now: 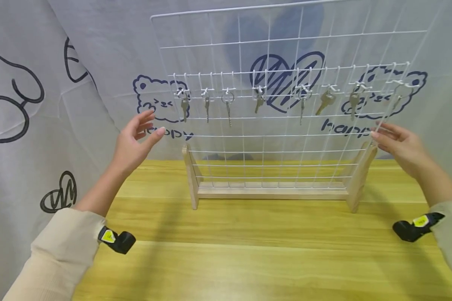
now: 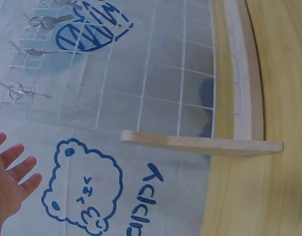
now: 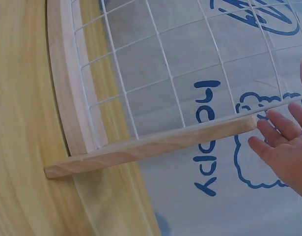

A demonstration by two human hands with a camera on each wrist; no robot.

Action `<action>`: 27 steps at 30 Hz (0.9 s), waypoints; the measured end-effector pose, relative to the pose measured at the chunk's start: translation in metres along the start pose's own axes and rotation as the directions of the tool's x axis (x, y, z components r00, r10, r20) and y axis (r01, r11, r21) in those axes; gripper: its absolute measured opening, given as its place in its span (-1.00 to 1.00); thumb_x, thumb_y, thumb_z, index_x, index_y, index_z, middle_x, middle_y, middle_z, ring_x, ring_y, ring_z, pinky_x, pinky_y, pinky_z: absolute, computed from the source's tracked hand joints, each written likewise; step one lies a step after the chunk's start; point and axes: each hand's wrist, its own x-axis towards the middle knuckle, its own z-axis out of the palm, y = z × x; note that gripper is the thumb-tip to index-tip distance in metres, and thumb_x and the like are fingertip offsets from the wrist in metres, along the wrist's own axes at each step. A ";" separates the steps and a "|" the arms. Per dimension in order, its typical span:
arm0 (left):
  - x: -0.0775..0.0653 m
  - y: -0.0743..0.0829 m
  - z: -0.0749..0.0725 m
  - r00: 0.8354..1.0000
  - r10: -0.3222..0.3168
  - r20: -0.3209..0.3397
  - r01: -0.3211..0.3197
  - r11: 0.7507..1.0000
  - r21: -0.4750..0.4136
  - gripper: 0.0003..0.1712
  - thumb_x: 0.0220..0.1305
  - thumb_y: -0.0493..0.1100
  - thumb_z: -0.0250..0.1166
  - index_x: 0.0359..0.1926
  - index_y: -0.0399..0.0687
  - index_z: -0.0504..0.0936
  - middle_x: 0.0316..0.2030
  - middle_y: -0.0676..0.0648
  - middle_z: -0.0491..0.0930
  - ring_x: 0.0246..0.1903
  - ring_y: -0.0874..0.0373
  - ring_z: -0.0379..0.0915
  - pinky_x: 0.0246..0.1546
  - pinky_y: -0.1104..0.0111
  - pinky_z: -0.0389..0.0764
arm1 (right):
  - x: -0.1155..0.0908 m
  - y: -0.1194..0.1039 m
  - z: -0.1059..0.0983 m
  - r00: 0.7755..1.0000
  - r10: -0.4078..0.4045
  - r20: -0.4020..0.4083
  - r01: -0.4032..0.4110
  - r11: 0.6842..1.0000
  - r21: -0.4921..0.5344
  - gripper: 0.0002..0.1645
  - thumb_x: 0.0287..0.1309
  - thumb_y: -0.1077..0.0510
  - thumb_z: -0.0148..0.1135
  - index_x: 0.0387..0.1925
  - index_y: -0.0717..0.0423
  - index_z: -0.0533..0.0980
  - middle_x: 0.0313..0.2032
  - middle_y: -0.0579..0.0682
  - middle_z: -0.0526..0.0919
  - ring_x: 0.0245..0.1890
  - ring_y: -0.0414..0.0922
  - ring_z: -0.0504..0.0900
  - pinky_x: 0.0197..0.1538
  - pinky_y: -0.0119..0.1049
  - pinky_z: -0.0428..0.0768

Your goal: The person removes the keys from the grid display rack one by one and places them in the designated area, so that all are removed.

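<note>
Head view: keys on a wire rack.
I see the left hand, fingers released, beside it; right hand, fingers loose, at its edge.

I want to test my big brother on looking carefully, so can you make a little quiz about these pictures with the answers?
1. What hangs along the white wire grid?
A) spoons
B) keys
C) cups

2. True or false: the left hand is gripping one of the keys.

3. Fill in the blank: the hand with its fingers right by the top of one side of the wooden stand is the ____ hand.

Key:
1. B, keys.
2. False. The left hand's fingers are spread and hold nothing.
3. Right. The right hand is there; whether it touches is hard to tell.
</note>
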 end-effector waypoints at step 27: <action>0.027 0.020 0.013 0.993 -0.111 -0.050 0.108 0.992 -0.065 -0.28 0.24 0.11 0.18 0.33 -0.07 0.21 0.22 -0.19 0.36 0.18 -0.02 0.33 0.22 0.14 0.44 | 0.007 -0.009 -0.004 0.996 -0.089 0.003 0.060 0.701 0.710 -0.84 0.12 0.27 0.22 -0.30 -0.01 0.65 -0.38 -0.12 0.75 -0.35 -0.25 0.71 -0.29 -0.46 0.69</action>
